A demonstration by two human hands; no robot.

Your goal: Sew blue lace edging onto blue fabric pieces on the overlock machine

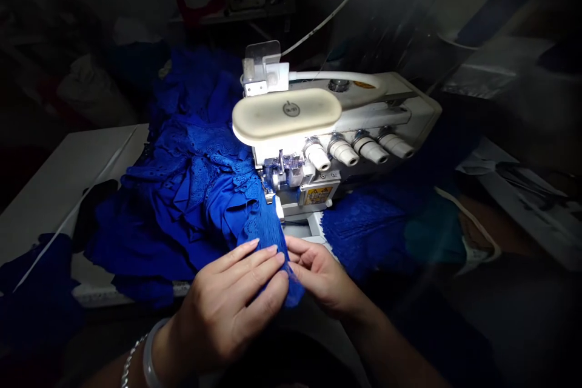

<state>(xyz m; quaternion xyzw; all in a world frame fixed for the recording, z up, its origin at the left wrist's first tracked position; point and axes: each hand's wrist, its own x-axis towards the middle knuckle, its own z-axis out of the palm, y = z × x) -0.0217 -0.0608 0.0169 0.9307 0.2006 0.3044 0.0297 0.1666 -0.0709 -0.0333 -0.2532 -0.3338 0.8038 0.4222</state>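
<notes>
As the bench is being viewed from above, table: a white sewing table (59, 212) is being shared by a machine and heaped cloth.
Machine: an overlock machine (345, 115) is being lit beneath its cream plastic cover (286, 114), and four thread tension dials (359, 147) are being shown along its front.
Cloth: blue lace fabric (195, 194) is being bunched left of the machine, with its edge being led past the presser foot (270, 195) down to the hands. A second blue lace panel (377, 224) is being spread on the right.
Handling: a close pinch is being used, which is judged best when the edge is being kept flat, taut and in line with the foot.
Left hand: the left hand (227, 297) is being narrowed around the lace, with its fingers being angled toward the machine and its thumb hidden.
Right hand: the right hand (322, 276) is being narrowed to a pinch on the same edge, just beside the left hand.
</notes>
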